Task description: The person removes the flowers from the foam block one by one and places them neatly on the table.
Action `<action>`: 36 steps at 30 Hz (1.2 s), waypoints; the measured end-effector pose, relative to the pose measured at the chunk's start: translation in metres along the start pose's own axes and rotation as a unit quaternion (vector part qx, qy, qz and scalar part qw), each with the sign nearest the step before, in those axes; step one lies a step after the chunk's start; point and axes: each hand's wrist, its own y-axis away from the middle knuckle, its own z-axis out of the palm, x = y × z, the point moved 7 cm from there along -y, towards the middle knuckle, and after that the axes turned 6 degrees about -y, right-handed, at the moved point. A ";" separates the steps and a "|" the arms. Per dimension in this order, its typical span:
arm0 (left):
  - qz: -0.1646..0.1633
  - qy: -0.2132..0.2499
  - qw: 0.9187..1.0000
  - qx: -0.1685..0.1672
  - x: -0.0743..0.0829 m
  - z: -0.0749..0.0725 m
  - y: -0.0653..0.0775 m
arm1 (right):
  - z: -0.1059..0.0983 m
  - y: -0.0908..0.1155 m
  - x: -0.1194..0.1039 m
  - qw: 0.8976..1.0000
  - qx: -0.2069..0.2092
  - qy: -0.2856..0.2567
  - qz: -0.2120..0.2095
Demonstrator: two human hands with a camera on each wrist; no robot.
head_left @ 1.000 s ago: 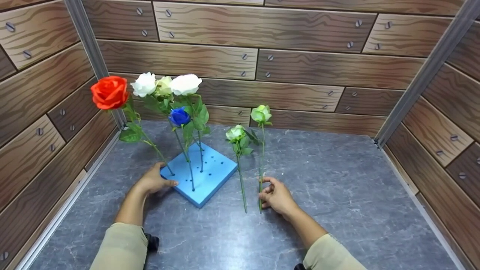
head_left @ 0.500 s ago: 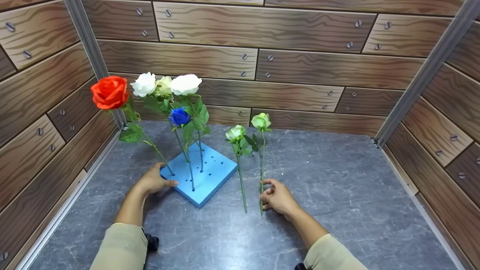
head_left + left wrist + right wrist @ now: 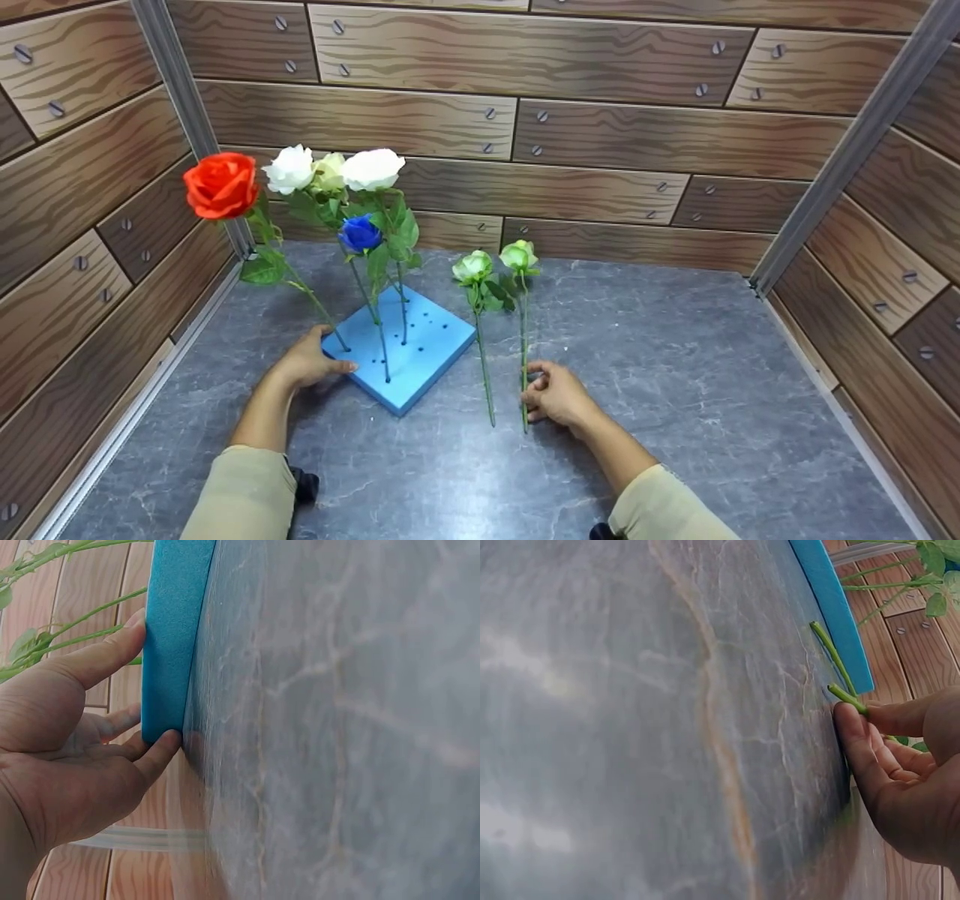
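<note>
Near the centre of the head view, the right hand (image 3: 559,396) pinches a green rose (image 3: 519,256) low on its stem, which runs up the frame; the blue block (image 3: 405,391) lies left, a second rose (image 3: 472,267) between. The left hand (image 3: 306,364) grips its left corner; only the left wrist view shows a fingertip (image 3: 171,741) at its underside edge.

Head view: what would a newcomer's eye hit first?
Likely the large red rose, leaning left from the bright blue block. Next, the small blue rose, below the white roses in the picture. Then the right hand, holding a pale green rose right of the block.
</note>
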 end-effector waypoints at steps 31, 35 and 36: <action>-0.011 0.020 1.000 -0.005 0.000 0.001 0.002 | 0.004 0.000 -0.003 0.999 0.017 0.022 0.022; -0.010 0.023 1.000 -0.004 -0.001 0.001 0.002 | 0.005 0.000 -0.005 0.999 0.026 0.033 0.016; -0.011 0.024 1.000 -0.004 -0.001 0.001 0.002 | 0.005 0.000 -0.005 0.999 0.027 0.036 0.015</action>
